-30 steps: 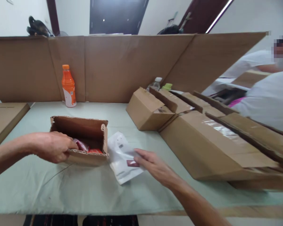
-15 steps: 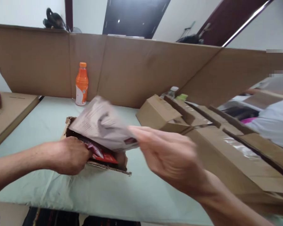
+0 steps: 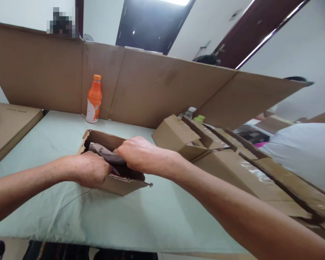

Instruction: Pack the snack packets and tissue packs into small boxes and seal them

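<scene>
A small open cardboard box (image 3: 124, 187) stands on the pale green tablecloth. My right hand (image 3: 137, 153) is closed on the upper edge of a greyish flat packet (image 3: 105, 153), which sits partly down inside the box. My left hand (image 3: 93, 169) reaches over the box's near left side with its fingers curled inward; the fingertips are hidden. Beside its knuckles shows a bit of a red and purple packet (image 3: 113, 171) inside the box.
An orange drink bottle (image 3: 94, 99) stands behind the box against a cardboard screen (image 3: 151, 85). To the right are open cardboard cartons (image 3: 227, 169) with bottles. A flat carton (image 3: 13, 126) lies at left. A person in a white top (image 3: 300, 155) is at far right.
My right hand has moved left and lowered the greyish packet from above the box into it. My left hand stays at the box's left side. The view has shifted slightly.
</scene>
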Action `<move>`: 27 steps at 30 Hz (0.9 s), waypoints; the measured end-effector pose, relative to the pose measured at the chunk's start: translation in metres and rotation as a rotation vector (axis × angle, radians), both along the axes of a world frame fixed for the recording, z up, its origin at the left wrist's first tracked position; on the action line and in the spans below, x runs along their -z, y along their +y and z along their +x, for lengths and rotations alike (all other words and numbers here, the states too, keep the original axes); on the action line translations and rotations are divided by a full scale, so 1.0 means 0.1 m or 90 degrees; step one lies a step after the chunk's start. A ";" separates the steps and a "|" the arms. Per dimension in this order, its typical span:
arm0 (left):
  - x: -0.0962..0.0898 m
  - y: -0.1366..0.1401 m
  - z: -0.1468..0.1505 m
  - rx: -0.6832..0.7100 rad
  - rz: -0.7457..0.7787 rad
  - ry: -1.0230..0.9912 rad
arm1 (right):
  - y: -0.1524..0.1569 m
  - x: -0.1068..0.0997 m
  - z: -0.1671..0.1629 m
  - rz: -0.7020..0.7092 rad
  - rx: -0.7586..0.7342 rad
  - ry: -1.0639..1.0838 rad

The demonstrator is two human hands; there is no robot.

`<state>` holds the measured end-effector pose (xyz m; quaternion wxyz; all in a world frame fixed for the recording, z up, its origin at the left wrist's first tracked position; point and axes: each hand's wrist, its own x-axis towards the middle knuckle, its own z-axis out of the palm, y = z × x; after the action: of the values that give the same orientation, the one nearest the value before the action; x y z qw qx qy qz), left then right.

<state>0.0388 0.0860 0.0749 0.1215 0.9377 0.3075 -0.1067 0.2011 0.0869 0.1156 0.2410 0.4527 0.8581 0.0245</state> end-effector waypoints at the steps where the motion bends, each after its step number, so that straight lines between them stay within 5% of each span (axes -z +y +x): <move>1: -0.01 -0.02 0.01 0.000 -0.006 0.010 | 0.00 0.01 0.00 0.011 0.009 0.000; 9: -0.07 -0.06 -0.02 0.004 -0.016 0.050 | 0.11 0.29 -0.10 -0.050 -0.021 0.031; 17: -0.10 -0.11 -0.02 -0.035 0.057 0.025 | 0.21 0.35 0.01 -0.062 -0.015 0.148; 23: 0.07 -0.38 -0.64 -0.038 0.350 -0.353 | -0.26 0.35 0.78 0.181 0.046 0.624; 27: 0.42 -0.32 -0.99 -0.244 0.268 -0.445 | -0.51 0.76 1.10 0.191 0.110 0.760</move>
<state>-0.0606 0.0544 0.0327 0.0424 0.8477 0.4314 0.3057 0.3115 0.0355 0.0399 -0.3458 0.4850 0.7924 -0.1319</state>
